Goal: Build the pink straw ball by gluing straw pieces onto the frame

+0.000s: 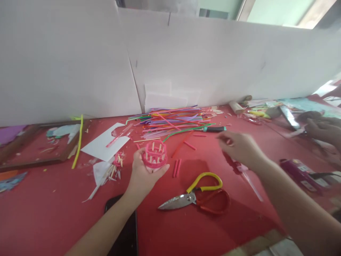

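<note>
My left hand is closed around a small round pink craft piece, two pink rings with short wooden stick posts between them. My right hand hovers over the table with its fingers curled together. A spot of pink shows at its fingertips, too blurred to name. Just below that hand lies a pink object with a clear stick. Short pink straw pieces rest between the hands. Scissors with one yellow and one red handle lie nearer to me.
A heap of coloured straws lies by the white board, with a cutter beside it. At left are white paper, a yellow strip and a phone. Another person's hand is at right, near a purple device.
</note>
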Motion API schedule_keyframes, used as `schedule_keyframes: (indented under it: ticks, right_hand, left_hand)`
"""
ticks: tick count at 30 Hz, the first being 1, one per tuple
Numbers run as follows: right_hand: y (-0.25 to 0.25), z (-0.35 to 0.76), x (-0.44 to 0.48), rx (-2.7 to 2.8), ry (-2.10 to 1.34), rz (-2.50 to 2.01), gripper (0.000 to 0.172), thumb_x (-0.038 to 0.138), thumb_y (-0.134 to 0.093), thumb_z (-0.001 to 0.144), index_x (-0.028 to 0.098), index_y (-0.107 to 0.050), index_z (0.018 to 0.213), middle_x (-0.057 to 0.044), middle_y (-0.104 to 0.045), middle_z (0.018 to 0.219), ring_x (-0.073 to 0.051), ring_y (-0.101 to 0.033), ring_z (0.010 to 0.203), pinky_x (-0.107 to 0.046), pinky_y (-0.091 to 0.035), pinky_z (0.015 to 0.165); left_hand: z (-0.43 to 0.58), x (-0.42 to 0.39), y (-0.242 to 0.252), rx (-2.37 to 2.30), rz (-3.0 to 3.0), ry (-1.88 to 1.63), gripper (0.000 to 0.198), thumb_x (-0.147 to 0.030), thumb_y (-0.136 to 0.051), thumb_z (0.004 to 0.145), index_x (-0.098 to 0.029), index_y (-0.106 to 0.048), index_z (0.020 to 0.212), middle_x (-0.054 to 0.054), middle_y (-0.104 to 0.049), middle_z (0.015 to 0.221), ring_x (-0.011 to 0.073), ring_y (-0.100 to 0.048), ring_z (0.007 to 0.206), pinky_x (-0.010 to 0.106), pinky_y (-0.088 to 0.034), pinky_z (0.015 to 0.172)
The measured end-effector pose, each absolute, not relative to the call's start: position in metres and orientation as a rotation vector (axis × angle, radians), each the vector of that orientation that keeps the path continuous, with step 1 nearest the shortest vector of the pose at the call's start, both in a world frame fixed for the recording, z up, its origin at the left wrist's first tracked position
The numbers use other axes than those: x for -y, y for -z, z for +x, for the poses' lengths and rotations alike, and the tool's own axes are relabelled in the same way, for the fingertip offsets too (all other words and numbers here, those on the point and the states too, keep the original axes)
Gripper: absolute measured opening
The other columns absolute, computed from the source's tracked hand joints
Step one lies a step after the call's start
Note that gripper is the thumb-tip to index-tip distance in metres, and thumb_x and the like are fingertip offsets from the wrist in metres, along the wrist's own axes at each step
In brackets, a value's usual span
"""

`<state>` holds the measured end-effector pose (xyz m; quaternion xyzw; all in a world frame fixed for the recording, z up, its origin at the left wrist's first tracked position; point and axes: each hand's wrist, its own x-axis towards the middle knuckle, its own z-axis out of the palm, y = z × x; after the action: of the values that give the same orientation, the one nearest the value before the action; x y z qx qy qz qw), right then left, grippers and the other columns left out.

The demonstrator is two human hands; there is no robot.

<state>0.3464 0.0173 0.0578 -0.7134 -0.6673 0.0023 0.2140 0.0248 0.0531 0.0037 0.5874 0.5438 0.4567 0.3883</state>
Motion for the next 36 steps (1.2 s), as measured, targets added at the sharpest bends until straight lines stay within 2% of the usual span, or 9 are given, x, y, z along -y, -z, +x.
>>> schedule_keyframes:
  ticks: [4,8,11,17,21,25,28,30,36]
  right_hand:
    - [-0.039,0.292,-0.055,2.085,-0.151,-2.032,0.012,0.02,-0.06,0.089,0.014,-0.071,0.09,-0.007,-0.073,0.088,-0.018,-0.068,0.082,-0.029,-0.052,0.074]
    - [-0.023,0.278,-0.079,2.2,-0.259,-2.106,0.03,0.035,-0.062,0.096,0.014,-0.063,0.118,-0.01,-0.066,0.118,-0.021,-0.066,0.102,-0.041,-0.057,0.088]
    - [-0.024,0.285,-0.084,2.207,-0.312,-2.118,0.036,0.037,-0.062,0.096,0.016,-0.06,0.126,-0.01,-0.062,0.126,-0.022,-0.065,0.106,-0.043,-0.057,0.09]
    - [-0.062,0.296,-0.087,1.977,-0.229,-2.042,0.015,0.017,-0.052,0.096,0.011,-0.065,0.099,-0.015,-0.071,0.095,-0.025,-0.07,0.092,-0.036,-0.053,0.082]
    - [-0.092,0.287,-0.079,1.864,-0.336,-1.786,0.01,0.018,-0.051,0.093,0.018,-0.061,0.096,-0.003,-0.07,0.078,-0.016,-0.07,0.069,-0.029,-0.056,0.069]
    - [-0.104,0.262,-0.061,1.725,-0.689,-1.284,0.003,0.017,-0.063,0.085,0.019,-0.063,0.088,0.004,-0.063,0.061,-0.013,-0.066,0.056,-0.027,-0.058,0.059]
    - [-0.105,0.239,-0.047,1.675,-0.695,-1.169,0.003,0.019,-0.066,0.084,0.018,-0.064,0.084,0.003,-0.065,0.065,-0.01,-0.064,0.056,-0.024,-0.056,0.055]
    - [-0.105,0.226,-0.04,1.611,-0.669,-1.143,0.004,0.019,-0.068,0.084,0.018,-0.064,0.082,0.002,-0.067,0.07,-0.01,-0.065,0.059,-0.023,-0.056,0.055]
    - [-0.103,0.215,-0.031,1.531,-0.558,-1.123,0.007,0.017,-0.069,0.085,0.02,-0.064,0.081,0.002,-0.07,0.075,-0.011,-0.068,0.065,-0.025,-0.06,0.061]
  left_hand:
    - [0.023,-0.05,0.004,-1.398,1.564,-1.12,0.082,-0.044,-0.087,0.057,-0.02,-0.039,0.119,0.011,-0.059,0.114,0.0308,-0.068,0.105,0.055,-0.054,0.093]
    - [0.016,-0.042,0.0,-1.389,1.634,-1.063,0.073,-0.046,-0.082,0.064,-0.02,-0.041,0.117,0.012,-0.058,0.116,0.0328,-0.065,0.11,0.061,-0.048,0.1]
    - [0.012,-0.03,-0.001,-1.392,1.743,-1.021,0.073,-0.045,-0.079,0.065,-0.019,-0.041,0.122,0.016,-0.056,0.122,0.0367,-0.062,0.117,0.064,-0.044,0.103]
    - [0.009,0.0,0.009,-1.381,1.824,-0.862,0.081,-0.043,-0.073,0.073,-0.019,-0.031,0.138,0.021,-0.052,0.134,0.0378,-0.058,0.124,0.065,-0.044,0.104]
    - [-0.005,0.003,0.002,-1.38,1.946,-0.884,0.076,-0.03,-0.065,0.071,-0.019,-0.033,0.14,0.021,-0.051,0.136,0.0377,-0.054,0.128,0.064,-0.045,0.103]
    - [-0.022,-0.026,-0.049,-1.49,2.012,-1.088,0.06,-0.031,-0.063,0.068,-0.022,-0.052,0.127,0.015,-0.058,0.123,0.0343,-0.061,0.111,0.057,-0.053,0.091]
    - [-0.022,-0.052,-0.093,-1.332,1.986,-0.976,0.022,-0.04,-0.06,0.08,-0.026,-0.069,0.094,0.008,-0.07,0.093,0.0266,-0.066,0.082,0.04,-0.057,0.068]
    - [-0.015,-0.062,-0.111,-1.214,2.093,-0.941,0.018,-0.042,-0.061,0.082,-0.026,-0.071,0.085,0.005,-0.07,0.081,0.0241,-0.064,0.074,0.034,-0.054,0.062]
    - [0.001,-0.065,-0.112,-1.049,2.39,-1.057,0.015,-0.037,-0.06,0.085,-0.027,-0.071,0.087,0.001,-0.069,0.075,0.0189,-0.059,0.066,0.031,-0.049,0.064]
